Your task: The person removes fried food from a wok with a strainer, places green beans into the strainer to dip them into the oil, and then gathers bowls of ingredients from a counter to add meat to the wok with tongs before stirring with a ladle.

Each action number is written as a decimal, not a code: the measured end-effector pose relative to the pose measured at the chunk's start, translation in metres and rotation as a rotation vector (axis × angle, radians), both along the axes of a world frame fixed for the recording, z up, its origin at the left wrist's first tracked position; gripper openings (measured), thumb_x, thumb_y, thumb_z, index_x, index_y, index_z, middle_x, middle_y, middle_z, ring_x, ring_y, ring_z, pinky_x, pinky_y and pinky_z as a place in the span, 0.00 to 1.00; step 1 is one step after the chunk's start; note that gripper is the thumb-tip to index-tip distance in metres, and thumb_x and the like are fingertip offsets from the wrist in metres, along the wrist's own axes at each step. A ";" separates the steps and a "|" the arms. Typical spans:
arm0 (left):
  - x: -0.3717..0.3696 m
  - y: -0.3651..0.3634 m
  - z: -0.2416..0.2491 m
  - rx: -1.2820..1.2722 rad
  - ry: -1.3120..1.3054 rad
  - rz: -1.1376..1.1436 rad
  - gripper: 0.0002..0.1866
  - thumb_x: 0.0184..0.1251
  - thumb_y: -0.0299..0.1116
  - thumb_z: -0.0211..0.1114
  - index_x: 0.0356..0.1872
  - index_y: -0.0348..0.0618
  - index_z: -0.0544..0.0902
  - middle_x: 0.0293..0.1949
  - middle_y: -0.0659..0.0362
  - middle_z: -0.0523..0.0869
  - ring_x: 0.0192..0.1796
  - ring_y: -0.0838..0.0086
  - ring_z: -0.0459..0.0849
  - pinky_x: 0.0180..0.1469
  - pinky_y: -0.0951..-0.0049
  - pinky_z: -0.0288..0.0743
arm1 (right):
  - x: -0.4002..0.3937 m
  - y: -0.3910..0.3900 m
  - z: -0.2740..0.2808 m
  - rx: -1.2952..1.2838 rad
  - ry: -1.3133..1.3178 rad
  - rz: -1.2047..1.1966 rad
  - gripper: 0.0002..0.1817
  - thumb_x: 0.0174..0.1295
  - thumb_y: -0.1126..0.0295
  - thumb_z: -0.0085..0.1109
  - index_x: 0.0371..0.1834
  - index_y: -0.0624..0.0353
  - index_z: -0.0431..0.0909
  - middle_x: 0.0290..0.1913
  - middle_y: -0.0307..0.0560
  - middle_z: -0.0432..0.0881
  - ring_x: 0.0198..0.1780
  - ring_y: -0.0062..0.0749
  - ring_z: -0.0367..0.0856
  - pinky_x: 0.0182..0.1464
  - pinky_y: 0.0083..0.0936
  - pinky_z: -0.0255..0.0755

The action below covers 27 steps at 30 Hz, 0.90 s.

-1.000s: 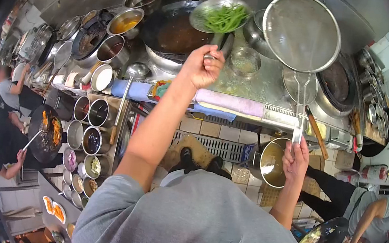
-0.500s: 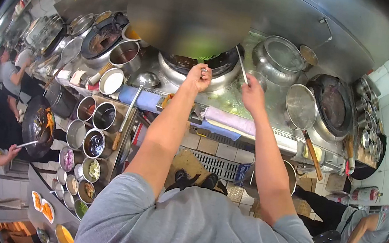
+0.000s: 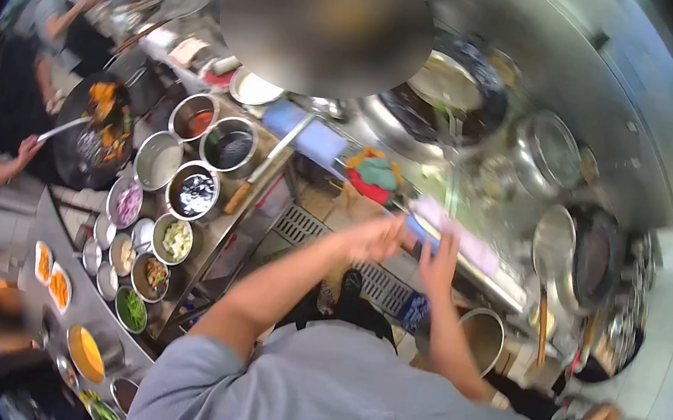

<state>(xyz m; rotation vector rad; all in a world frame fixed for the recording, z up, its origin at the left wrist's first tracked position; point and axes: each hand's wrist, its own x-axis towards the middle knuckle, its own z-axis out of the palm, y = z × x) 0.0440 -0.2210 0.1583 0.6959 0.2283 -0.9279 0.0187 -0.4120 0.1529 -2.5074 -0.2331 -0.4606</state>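
Note:
My left hand [image 3: 377,239] is in front of the stove edge, its fingers smeared by motion. Close on its right, my right hand [image 3: 439,262] points upward with thumb and fingers apart. A blue cloth [image 3: 423,228] on the stove rail shows between the two hands. Just beyond my left hand lies a bunched red, green and orange cloth [image 3: 375,174], and a lilac towel [image 3: 468,240] runs along the rail to the right. Past the rail, a dark wok [image 3: 484,123] holds a pale round metal utensil [image 3: 447,80].
Metal pots, including one of dark sauce [image 3: 193,191], crowd the left counter, with a wooden-handled tool [image 3: 271,159] at its edge. A co-worker's hand [image 3: 25,156] works at another wok [image 3: 69,145]. A long-handled strainer [image 3: 554,247] rests at right. A blurred round overlay covers the top centre.
Both hands have come back from the wok toward the stove's front edge. My right hand has let go of the metal handle. The view has turned left.

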 end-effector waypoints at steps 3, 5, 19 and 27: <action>-0.113 0.073 -0.092 0.397 0.171 0.095 0.19 0.64 0.49 0.49 0.37 0.43 0.77 0.17 0.63 0.70 0.10 0.81 0.59 0.10 0.79 0.50 | -0.085 -0.001 -0.137 0.134 0.737 0.191 0.10 0.50 0.67 0.56 0.33 0.60 0.77 0.42 0.57 0.75 0.51 0.50 0.69 0.55 0.38 0.63; -0.195 0.107 -0.160 0.923 0.228 0.144 0.18 0.60 0.48 0.52 0.36 0.42 0.77 0.18 0.61 0.71 0.12 0.79 0.63 0.12 0.76 0.56 | -0.069 -0.001 -0.219 -0.165 0.511 0.257 0.12 0.52 0.68 0.53 0.35 0.65 0.77 0.39 0.54 0.77 0.43 0.47 0.73 0.54 0.36 0.62; -0.450 0.025 -0.121 1.417 0.672 0.442 0.19 0.54 0.49 0.54 0.33 0.42 0.78 0.26 0.54 0.82 0.33 0.64 0.81 0.38 0.64 0.73 | 0.165 0.025 -0.423 -0.394 1.615 -0.032 0.04 0.49 0.66 0.51 0.24 0.47 0.67 0.18 0.45 0.64 0.16 0.39 0.60 0.16 0.39 0.53; -0.513 0.026 0.033 0.787 0.481 1.017 0.18 0.58 0.48 0.55 0.43 0.50 0.78 0.34 0.66 0.81 0.29 0.81 0.77 0.28 0.80 0.68 | 0.091 0.091 -0.318 -0.619 1.609 0.518 0.04 0.53 0.65 0.50 0.27 0.51 0.70 0.21 0.43 0.69 0.22 0.35 0.67 0.20 0.36 0.59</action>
